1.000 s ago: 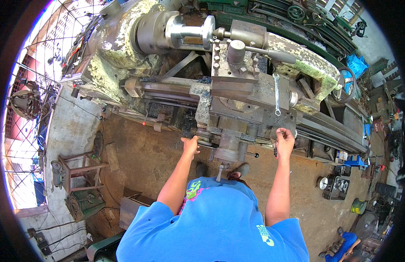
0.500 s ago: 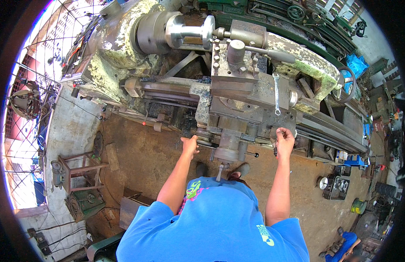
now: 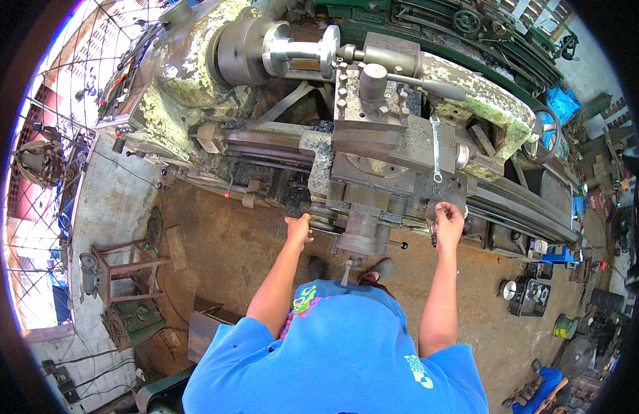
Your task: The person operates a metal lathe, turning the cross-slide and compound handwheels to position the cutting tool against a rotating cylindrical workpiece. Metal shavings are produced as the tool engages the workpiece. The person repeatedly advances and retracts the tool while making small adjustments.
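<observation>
In front of me stands a metal lathe with worn, pale paint. A shiny spool-shaped metal workpiece sits between its chuck and the tailstock center. My left hand is closed round the rim of a carriage handwheel, whose far side shows past my fingers. At the carriage's right side, my right hand pinches a small dark handle, mostly covered by my fingers. A combination wrench lies on the carriage, beyond my right hand. The tool post carries several bolts and a long clamping lever.
A crank handle projects toward my waist. Another green lathe stands behind. On the left are a wooden-framed stand and a bench grinder. Black crates sit on the right floor; another person is at lower right.
</observation>
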